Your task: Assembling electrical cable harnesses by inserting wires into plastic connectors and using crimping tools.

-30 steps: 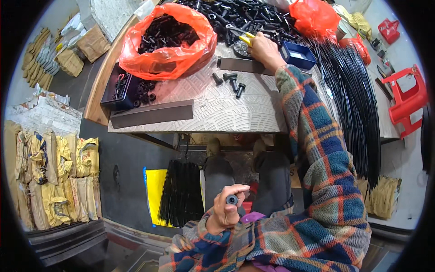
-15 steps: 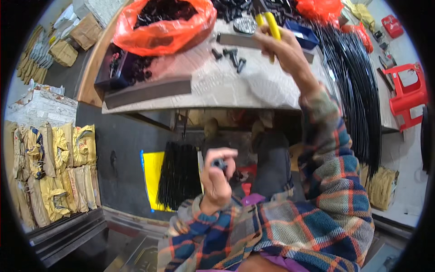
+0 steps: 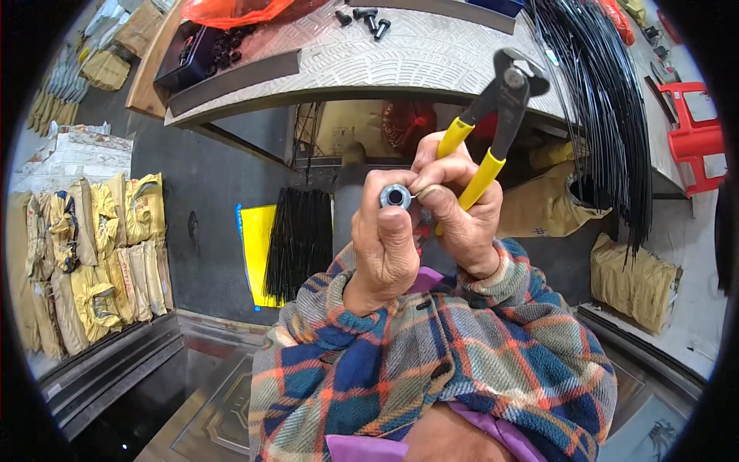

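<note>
Holding a small round grey piece (image 3: 396,187) up close, with both hands near it.

The left hand (image 3: 382,242) pinches the piece between thumb and fingers, with its holed end facing up; how long it is below cannot be told. The right hand (image 3: 462,208) is just to its right, thumb and finger pressed together by the rim; whether they touch it is too small to tell. That hand also grips the yellow-handled pincers (image 3: 512,108), which tilt up and right, black head away from the body. The table (image 3: 369,65) edge lies past the hands. Dark floor (image 3: 208,254) shows at left; long black strips (image 3: 604,131) hang at right.
</note>
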`<state>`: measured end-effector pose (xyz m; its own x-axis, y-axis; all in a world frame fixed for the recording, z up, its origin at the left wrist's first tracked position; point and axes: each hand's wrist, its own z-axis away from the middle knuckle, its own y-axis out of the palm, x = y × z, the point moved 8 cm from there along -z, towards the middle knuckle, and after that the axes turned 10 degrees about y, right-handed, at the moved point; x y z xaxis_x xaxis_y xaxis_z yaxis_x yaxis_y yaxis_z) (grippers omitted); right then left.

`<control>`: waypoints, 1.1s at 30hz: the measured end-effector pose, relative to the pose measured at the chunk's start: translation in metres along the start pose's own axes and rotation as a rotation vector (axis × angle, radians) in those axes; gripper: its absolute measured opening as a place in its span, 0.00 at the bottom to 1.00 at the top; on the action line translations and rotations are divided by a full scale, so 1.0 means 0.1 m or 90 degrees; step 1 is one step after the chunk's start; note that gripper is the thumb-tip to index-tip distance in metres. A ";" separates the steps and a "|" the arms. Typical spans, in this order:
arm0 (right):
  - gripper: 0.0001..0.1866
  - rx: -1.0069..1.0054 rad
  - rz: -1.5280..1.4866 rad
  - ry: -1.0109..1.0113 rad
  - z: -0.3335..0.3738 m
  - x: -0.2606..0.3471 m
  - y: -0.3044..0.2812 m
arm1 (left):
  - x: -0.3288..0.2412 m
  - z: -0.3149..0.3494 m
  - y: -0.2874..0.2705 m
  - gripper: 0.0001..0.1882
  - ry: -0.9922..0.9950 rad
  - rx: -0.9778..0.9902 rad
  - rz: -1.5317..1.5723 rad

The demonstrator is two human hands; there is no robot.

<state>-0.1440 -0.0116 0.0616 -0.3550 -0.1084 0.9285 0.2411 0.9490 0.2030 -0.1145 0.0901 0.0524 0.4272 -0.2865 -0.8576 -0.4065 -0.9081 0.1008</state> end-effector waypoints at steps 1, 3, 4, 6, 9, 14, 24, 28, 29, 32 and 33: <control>0.06 -0.011 -0.005 0.000 0.05 0.03 0.00 | -0.04 0.02 0.02 0.26 0.010 0.002 -0.006; 0.06 -0.022 -0.012 -0.002 0.09 0.06 -0.02 | -0.08 0.05 0.05 0.26 0.023 0.007 -0.016; 0.06 -0.019 0.036 -0.042 0.11 0.13 -0.02 | -0.12 0.06 0.06 0.27 0.033 0.013 -0.024; 0.05 -0.018 0.082 -0.086 0.16 0.22 -0.03 | -0.16 0.09 0.05 0.27 0.021 0.033 -0.005; 0.06 -0.045 0.289 -0.192 0.17 0.46 -0.04 | -0.20 0.11 0.05 0.27 0.005 0.052 0.010; 0.10 -0.068 0.552 -0.290 0.25 0.83 0.08 | -0.21 0.30 0.02 0.21 0.187 -0.007 -0.167; 0.12 -0.037 0.189 -0.350 0.30 0.48 -0.05 | -0.02 0.27 -0.02 0.31 -0.090 -0.069 0.141; 0.10 -0.083 0.266 -0.350 0.38 0.54 -0.17 | 0.01 0.27 0.09 0.33 -0.092 -0.006 0.042; 0.11 -0.074 0.253 -0.319 0.37 0.51 -0.17 | -0.06 0.28 0.18 0.33 -0.107 -0.027 0.099; 0.12 -0.055 0.237 -0.306 0.35 0.53 -0.17 | -0.15 0.26 0.22 0.34 -0.092 -0.054 0.045; 0.12 -0.055 0.238 -0.305 0.35 0.50 -0.15 | -0.15 0.28 0.21 0.34 -0.093 -0.054 0.046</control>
<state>-0.1968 -0.0213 0.0944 -0.5944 0.3912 0.7026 0.4926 0.8677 -0.0664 -0.1518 0.0835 0.0532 0.2752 -0.3095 -0.9102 -0.3596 -0.9112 0.2011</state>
